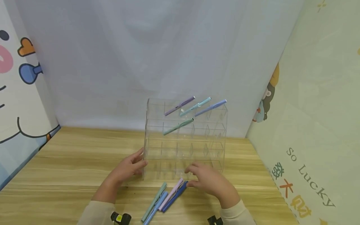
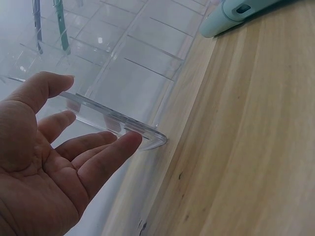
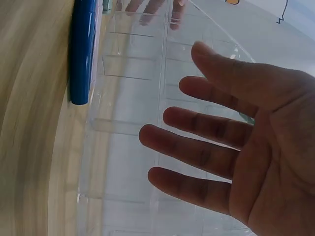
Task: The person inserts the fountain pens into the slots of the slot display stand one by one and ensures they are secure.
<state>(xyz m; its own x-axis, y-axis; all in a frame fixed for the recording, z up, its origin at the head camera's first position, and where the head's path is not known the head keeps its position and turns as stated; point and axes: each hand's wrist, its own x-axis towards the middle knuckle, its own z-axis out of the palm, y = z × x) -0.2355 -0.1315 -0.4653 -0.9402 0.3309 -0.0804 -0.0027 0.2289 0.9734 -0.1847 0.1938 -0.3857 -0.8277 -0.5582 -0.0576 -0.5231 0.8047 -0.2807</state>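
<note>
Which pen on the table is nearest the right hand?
The dark blue pen, rightmost of the four; the lilac pen, light blue pen and green pen lie farther left.

On the pale green wall (image 1: 303, 93) — "So Lucky" (image 1: 309, 177), with "發大财" (image 1: 287, 187) alongside.

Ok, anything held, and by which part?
Right hand holds nothing. Left hand is at the left edge of the clear rack, near the bottom; whether it grips there cannot be told.

left hand (image 1: 129, 167): fingers (image 2: 111, 163) loosely bent | right hand (image 1: 208, 179): fingers (image 3: 192, 151) spread
</note>
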